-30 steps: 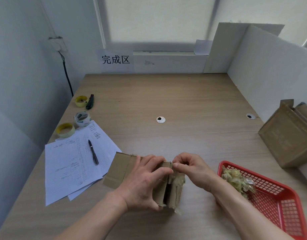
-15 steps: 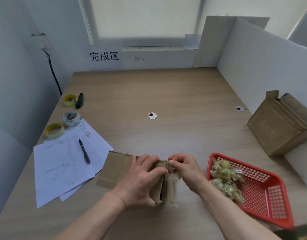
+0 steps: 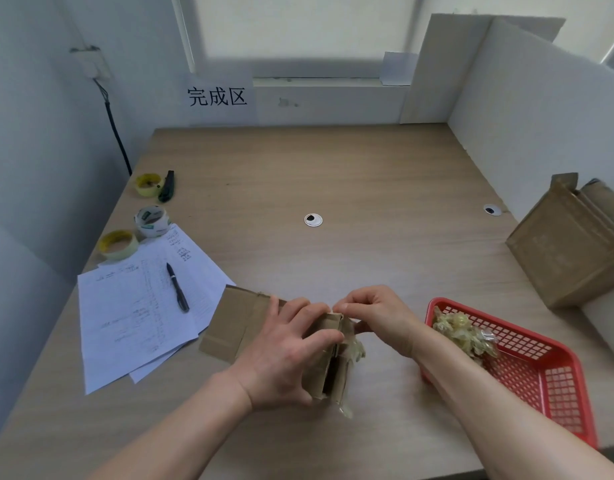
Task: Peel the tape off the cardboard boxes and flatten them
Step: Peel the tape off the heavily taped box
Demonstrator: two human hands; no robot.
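The left hand (image 3: 284,355) wraps its grip around the small cardboard box (image 3: 236,323) and holds it on the surface (image 3: 333,174). The right hand (image 3: 378,317) pinches the tape (image 3: 354,344) at the box's top right corner. A red basket (image 3: 547,368) with tape scraps sits just right. Papers (image 3: 136,313) lie left.

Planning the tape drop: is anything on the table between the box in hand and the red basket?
Nothing visible. The right hand pinches tape at the cardboard box; bare table separates it from the red basket.
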